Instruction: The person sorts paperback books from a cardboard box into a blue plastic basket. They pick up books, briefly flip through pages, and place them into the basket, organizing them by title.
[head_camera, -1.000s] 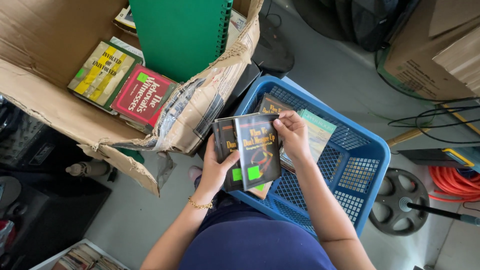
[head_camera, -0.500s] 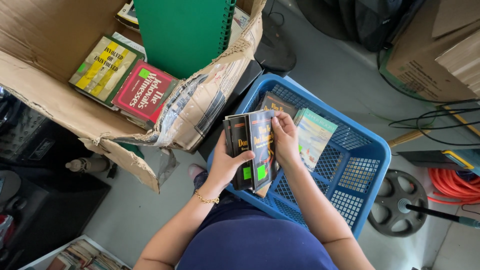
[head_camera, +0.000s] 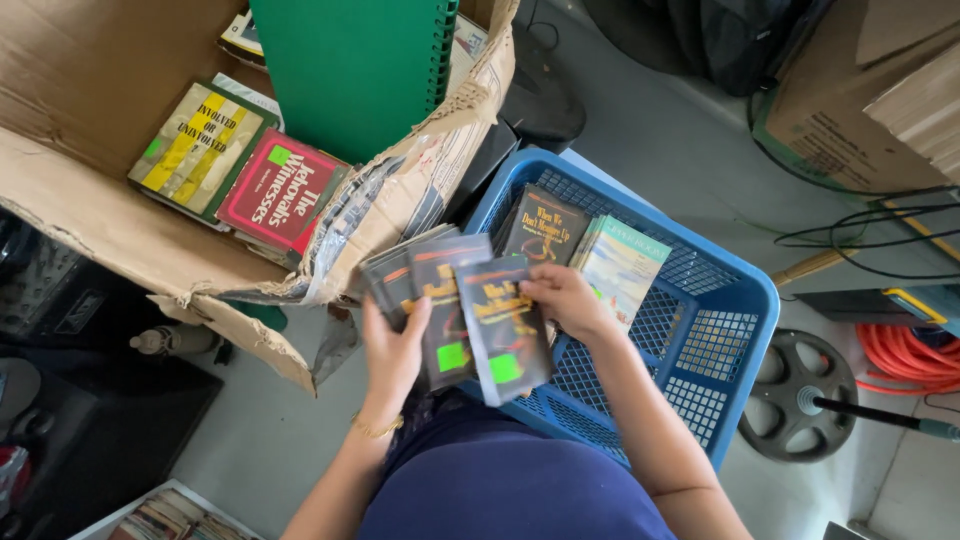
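left hand (head_camera: 392, 345): closed around the lower left of a fan of dark paperbacks (head_camera: 455, 315), thumb across the covers; three or four copies are held, exact count not clear.
right hand (head_camera: 562, 298): fingers pinched on the top edge of the front copy, which is tilted out of the fan.
location: fan is held over the near left rim of the blue basket (head_camera: 735, 310), above the lap.
basket contents: one matching dark book (head_camera: 545, 228) and a pale book (head_camera: 625, 265), lying flat.
slip risk: fan is spread loosely; rear copies could slide out if the left grip is eased.
drop path: a dropped copy would likely miss the basket and land on the floor gap beside the torn cardboard box (head_camera: 120, 250).
cover risk: corners could be bent by the one-handed pinch.
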